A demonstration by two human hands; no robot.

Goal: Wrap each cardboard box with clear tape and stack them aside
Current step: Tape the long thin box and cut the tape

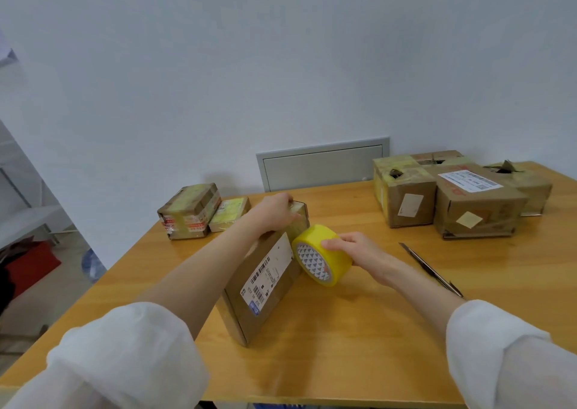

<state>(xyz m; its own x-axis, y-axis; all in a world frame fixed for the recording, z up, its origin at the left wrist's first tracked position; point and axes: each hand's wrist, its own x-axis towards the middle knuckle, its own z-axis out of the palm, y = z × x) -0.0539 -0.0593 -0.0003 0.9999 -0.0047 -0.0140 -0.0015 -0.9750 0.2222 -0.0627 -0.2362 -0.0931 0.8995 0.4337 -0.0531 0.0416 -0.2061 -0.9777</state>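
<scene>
Cardboard box (265,280) tipped up on one long edge mid-table (343,346), labelled face turned to the right, flaps closed, contents hidden. Left hand (274,211) curled over its far upper corner, gripping it. Right hand (356,252) clamped round yellow tape roll (321,255), fingers over the rim, roll touching the box's right face near the far end.

Back left: two smaller boxes (187,211), side by side and touching, wrapped in yellowish tape, sealed.

Back right: cluster of four larger boxes (477,208) pushed together, nearest one with a white shipping label on top. Ragged holes torn in three of the tops, insides too dark to make out.

Thin metal blade (431,268) flat on the wood, just right of the right forearm.
</scene>
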